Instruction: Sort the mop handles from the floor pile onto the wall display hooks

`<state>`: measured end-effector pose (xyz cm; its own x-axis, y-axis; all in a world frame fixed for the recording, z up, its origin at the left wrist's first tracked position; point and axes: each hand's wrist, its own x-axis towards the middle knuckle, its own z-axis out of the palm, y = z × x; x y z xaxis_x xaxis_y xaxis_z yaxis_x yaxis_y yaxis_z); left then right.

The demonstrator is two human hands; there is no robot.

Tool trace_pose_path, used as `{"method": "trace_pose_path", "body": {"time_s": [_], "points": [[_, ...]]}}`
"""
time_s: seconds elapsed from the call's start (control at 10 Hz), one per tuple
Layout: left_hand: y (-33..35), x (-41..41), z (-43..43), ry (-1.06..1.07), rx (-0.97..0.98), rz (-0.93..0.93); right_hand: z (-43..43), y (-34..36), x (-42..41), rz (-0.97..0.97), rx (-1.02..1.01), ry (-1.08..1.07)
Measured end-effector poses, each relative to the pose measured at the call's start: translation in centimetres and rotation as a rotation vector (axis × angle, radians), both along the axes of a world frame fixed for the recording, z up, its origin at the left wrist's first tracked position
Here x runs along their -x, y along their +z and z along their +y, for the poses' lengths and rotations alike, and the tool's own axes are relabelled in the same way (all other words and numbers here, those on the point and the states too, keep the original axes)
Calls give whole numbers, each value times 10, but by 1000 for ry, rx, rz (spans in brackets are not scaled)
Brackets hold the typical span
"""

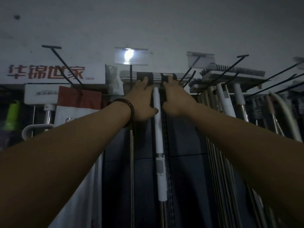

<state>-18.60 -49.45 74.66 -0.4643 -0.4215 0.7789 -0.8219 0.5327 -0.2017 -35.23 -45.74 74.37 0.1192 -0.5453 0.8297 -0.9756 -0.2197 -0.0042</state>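
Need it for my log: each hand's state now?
Left hand: open, fingers flat on the grey mop head with black bands.
Right hand: open, touching it too.

White box [54, 74] w/ red lettering (38CM) upper left; brushes [233, 71] upper right.

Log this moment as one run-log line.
left hand: fingers on flat white mop head with black bands | right hand: fingers on same head | white tubular mop handle: upright between hands
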Motion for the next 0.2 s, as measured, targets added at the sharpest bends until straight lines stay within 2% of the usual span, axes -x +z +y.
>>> {"method": "trace_pose_path", "body": {"time_s": [0.2], "points": [[-29,-16,23,-280,-13,147,15,-26,-14,-164,172,131]]}}
